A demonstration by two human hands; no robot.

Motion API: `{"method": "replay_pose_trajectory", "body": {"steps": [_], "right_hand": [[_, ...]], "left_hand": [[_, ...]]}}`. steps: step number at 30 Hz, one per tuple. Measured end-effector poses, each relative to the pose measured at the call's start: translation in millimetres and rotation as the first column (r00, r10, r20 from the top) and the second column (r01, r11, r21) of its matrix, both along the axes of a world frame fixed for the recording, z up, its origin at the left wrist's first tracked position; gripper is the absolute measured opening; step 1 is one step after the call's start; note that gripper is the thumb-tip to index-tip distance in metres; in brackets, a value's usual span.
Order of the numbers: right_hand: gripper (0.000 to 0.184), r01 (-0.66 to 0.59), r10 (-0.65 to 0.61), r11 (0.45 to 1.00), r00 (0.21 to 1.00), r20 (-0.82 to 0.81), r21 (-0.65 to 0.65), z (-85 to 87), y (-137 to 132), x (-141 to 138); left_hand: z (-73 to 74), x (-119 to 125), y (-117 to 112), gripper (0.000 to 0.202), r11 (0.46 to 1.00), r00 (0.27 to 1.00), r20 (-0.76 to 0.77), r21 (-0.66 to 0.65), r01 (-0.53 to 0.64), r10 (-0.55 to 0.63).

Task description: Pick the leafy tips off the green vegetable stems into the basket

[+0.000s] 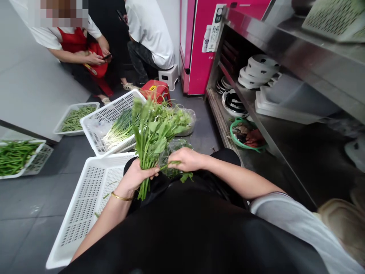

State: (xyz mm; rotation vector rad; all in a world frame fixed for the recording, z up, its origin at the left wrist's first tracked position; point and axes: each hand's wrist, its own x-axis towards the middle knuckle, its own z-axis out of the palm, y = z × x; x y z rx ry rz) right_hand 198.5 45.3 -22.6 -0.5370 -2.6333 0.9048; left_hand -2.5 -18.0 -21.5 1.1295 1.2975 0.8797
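My left hand is closed round the stems of a bunch of leafy greens, held upright over my lap. A thin gold bracelet sits on that wrist. My right hand is just to the right, its fingers pinched on a single green stem that points toward the bunch. Under my right hand lies a clear plastic bag with more greens inside. A white perforated basket sits on the floor by my left arm, holding only a few scraps.
A second white basket ahead holds scallions. Two more baskets of green beans lie at the left. Two people sit at the back by a red stool. Steel shelving with plates runs along the right.
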Motion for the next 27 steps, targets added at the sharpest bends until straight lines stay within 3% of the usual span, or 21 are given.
{"method": "replay_pose_trajectory", "body": {"steps": [1,2,4,5,6,8,11,15,17,22,27], "right_hand": [[0.021,0.093,-0.121,0.981,0.98,-0.156,-0.173,-2.4,5,6],[0.025,0.194,-0.303,0.913,0.911,-0.278,-0.36,-4.4,11,14],[0.033,0.302,-0.66,0.653,0.677,-0.326,-0.695,-6.0,23,29],[0.036,0.291,-0.769,0.518,0.571,-0.288,-0.805,-5.4,28,35],[0.038,0.25,-0.827,0.415,0.505,-0.248,-0.875,-3.9,32,40],[0.038,0.154,-0.851,0.317,0.481,-0.21,-0.936,1.7,37,48],[0.038,0.111,-0.873,0.326,0.417,-0.254,-0.939,13.7,43,52],[0.038,0.209,-0.933,0.35,0.16,-0.321,-0.913,22.8,55,52],[0.039,0.248,-0.939,0.345,0.102,-0.329,-0.905,18.7,62,44],[0.036,0.277,-0.957,0.291,0.087,-0.278,-0.916,-9.2,68,-2],[0.033,0.365,-0.955,0.296,0.119,-0.271,-0.883,-28.4,61,-37]], "left_hand": [[-1.6,0,0,0.014,1.0,0.999,0.04,-0.006,-0.003,0.003],[-3.5,-1,1,0.014,1.0,0.997,0.072,-0.012,-0.02,0.02],[-8.4,-2,6,0.016,0.996,0.991,0.101,-0.036,-0.085,0.088],[-11.2,-3,9,0.018,0.991,0.986,0.106,-0.049,-0.126,0.13],[-14.1,-4,12,0.019,0.985,0.98,0.108,-0.06,-0.162,0.168],[-19.9,-4,19,0.02,0.976,0.97,0.117,-0.075,-0.206,0.214],[-25.3,-3,25,0.02,0.969,0.953,0.184,-0.101,-0.227,0.242],[-19.5,3,25,0.02,0.952,0.917,0.258,-0.125,-0.281,0.304],[-10.9,12,22,0.021,0.948,0.902,0.293,-0.099,-0.302,0.317],[7.4,58,20,0.03,0.959,0.906,0.352,0.066,-0.276,0.236],[0.0,82,37,0.021,0.93,0.898,0.321,0.111,-0.351,0.301]]}}
